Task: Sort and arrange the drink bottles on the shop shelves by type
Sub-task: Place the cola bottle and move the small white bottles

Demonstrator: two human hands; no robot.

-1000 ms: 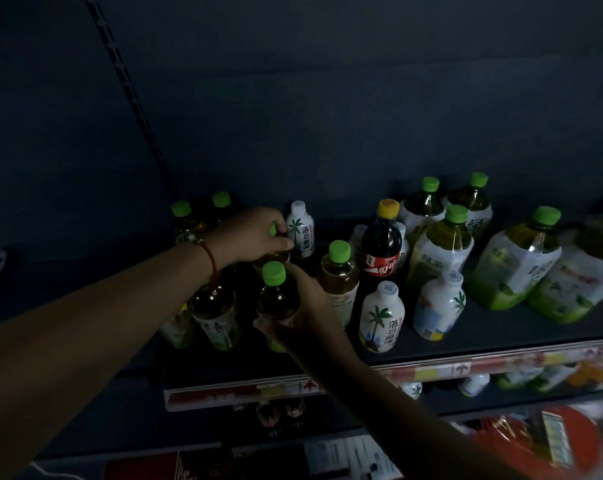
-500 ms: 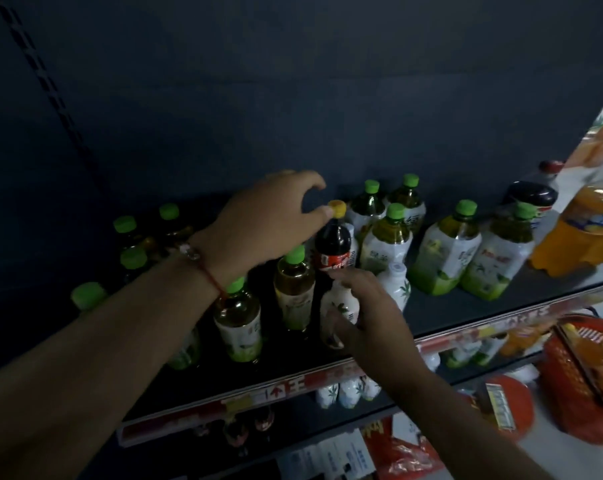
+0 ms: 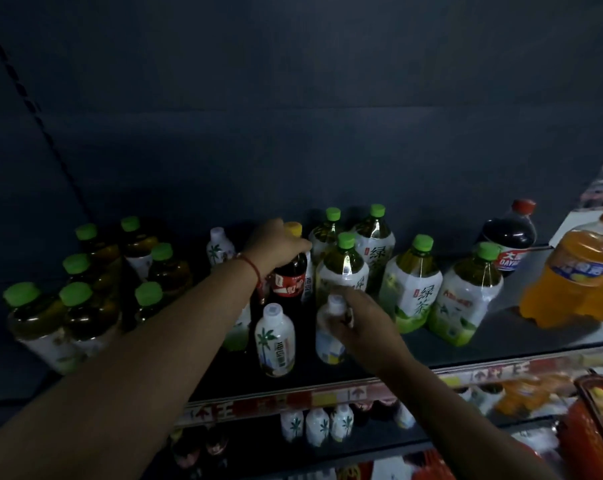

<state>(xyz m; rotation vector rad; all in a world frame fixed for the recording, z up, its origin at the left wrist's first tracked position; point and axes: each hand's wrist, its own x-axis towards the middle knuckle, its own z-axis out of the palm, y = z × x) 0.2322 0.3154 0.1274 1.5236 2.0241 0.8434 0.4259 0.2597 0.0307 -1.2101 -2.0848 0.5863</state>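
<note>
My left hand [image 3: 276, 245] wraps the neck of a dark cola bottle [image 3: 289, 278] with a yellow cap, mid-shelf. My right hand [image 3: 362, 320] grips a small white coconut-drink bottle [image 3: 329, 344] near the shelf front. A second white coconut bottle [image 3: 275, 341] stands free to its left, and a third [image 3: 219, 249] stands further back. Small green-capped tea bottles [image 3: 75, 306] crowd the left. Large green tea bottles [image 3: 414, 289] stand to the right of my hands.
A large dark cola bottle [image 3: 509, 240] and a large orange soda bottle [image 3: 580, 271] stand at the far right. The shelf's front rail [image 3: 293, 400] carries red price strips. Below it, more white coconut bottles [image 3: 317, 426] stand on a lower shelf.
My left hand moved from the green-capped bottles to the yellow-capped cola and closed on its neck. My right hand left a green tea bottle and took hold of the white coconut bottle. The view shifted right.
</note>
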